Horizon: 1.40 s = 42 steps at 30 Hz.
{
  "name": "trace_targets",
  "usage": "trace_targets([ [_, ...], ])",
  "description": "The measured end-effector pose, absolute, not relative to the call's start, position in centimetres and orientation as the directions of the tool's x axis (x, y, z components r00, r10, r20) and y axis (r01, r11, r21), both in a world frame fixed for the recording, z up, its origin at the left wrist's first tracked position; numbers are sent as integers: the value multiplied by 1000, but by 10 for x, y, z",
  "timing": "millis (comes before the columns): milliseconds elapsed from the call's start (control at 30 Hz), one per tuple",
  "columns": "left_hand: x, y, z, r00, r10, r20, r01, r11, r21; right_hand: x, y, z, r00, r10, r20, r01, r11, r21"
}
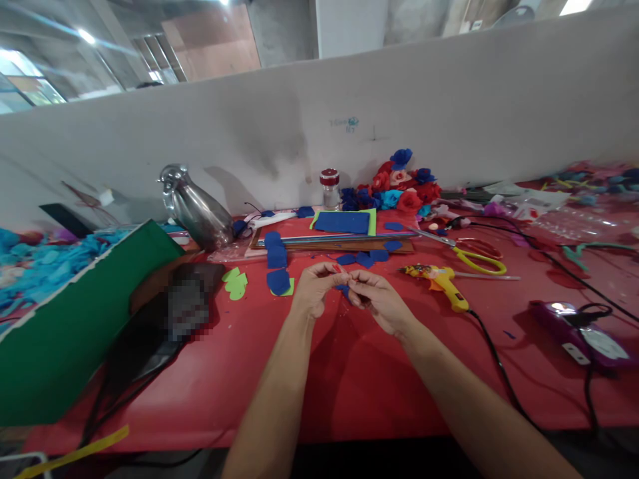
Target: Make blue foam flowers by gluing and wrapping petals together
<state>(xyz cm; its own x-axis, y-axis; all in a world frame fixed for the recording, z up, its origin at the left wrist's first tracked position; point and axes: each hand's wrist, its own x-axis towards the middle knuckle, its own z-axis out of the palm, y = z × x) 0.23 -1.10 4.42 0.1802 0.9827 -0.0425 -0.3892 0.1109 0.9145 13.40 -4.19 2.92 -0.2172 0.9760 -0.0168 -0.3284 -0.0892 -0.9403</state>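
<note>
Over the middle of the red table (pixel 349 386), my two forearms come in from the bottom edge and angle toward each other until the hands meet just above the cloth. My left hand (pixel 314 291) is curled with the wrist bent inward, thumb and fingertips closed together. My right hand (pixel 378 299) faces it, knuckles up, its fingertips closed the same way and touching the left's. Between them both hands pinch a small blue scrap (pixel 343 288), mostly hidden by my fingers, so I cannot tell its shape.

Just beyond my hands lie blue cut squares (pixel 277 257) and green leaf cutouts (pixel 235 283). A yellow glue gun (pixel 443 283) rests near my right hand, with yellow-handled scissors (pixel 476 258) behind it. Paper flowers (pixel 399 183) are heaped against the wall.
</note>
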Motion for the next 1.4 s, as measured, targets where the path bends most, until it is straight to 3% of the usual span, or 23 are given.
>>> trace_targets([
  [667,1,-13,43,238,966,-97,-344,177,922,134,-40,29,-218,975,-41,-418,-131,-899],
  [933,0,-9,42,184,973,-142,-463,213,861,137,-38,27,-241,970,-33,-491,-151,-858],
  [1167,0,-11,44,253,954,-160,-423,258,868,137,-38,26,-231,970,-71,-429,-167,-888],
  [1400,-1,-11,45,287,921,-263,-483,376,791,137,-38,27,-227,972,-67,-381,-152,-912],
])
